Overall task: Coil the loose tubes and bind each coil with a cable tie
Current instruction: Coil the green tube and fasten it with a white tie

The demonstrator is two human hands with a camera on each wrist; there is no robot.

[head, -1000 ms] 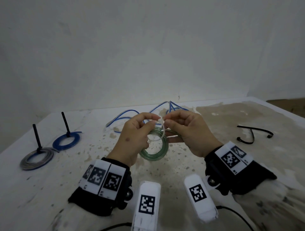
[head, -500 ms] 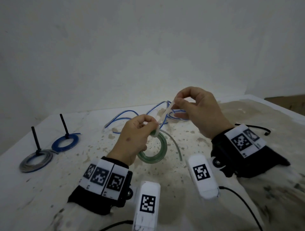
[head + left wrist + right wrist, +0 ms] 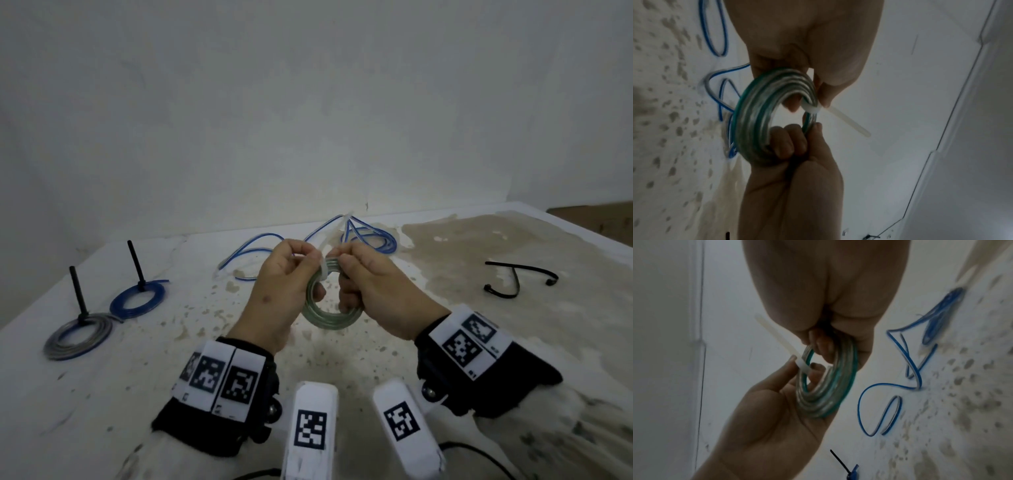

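A: Holding item one, nearest: green-striped clear tube coil (image 3: 330, 308), raised above the table (image 3: 342, 363) between both hands. Left hand (image 3: 277, 294) pinches the white cable tie (image 3: 812, 108) at its head, thumb and forefinger curled on it, likely to steady the lock. Right hand (image 3: 380, 294) curls its fingers round the coil's opposite side, seemingly to keep the turns stacked.

B: Tie status?

A: Cinched round the turns; tail stands free, untrimmed. I judge this coil bound or nearly so.

B: Further back?

A: Left side: grey tube coil (image 3: 78, 337) and blue tube coil (image 3: 138, 298), each bound with an upright black tie. Right side: spare black cable ties (image 3: 513, 279), loose. Farthest: blue-striped loose tube (image 3: 308, 240), uncoiled, apparently next in line.
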